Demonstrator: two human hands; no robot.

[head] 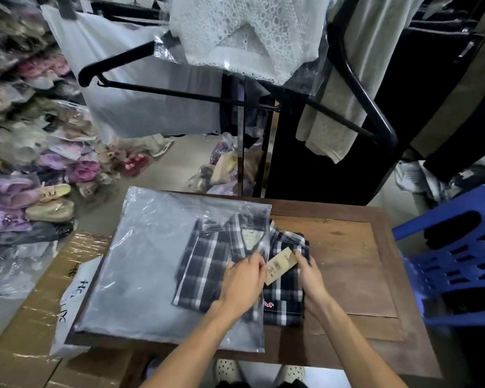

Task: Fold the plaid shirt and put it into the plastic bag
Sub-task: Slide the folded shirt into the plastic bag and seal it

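Note:
A folded dark plaid shirt lies on the wooden table, its left half inside the clear plastic bag and its right half sticking out of the bag's open right edge. A tan paper tag lies on the shirt between my hands. My left hand rests on top of the bag at its opening, fingers curled at the plastic edge over the shirt. My right hand grips the right side of the shirt, fingers around its edge.
A blue plastic chair stands to the right of the table. Taped cardboard boxes sit at the left. Bagged shoes pile up on the far left. Black hangers with garments hang above the table's far side.

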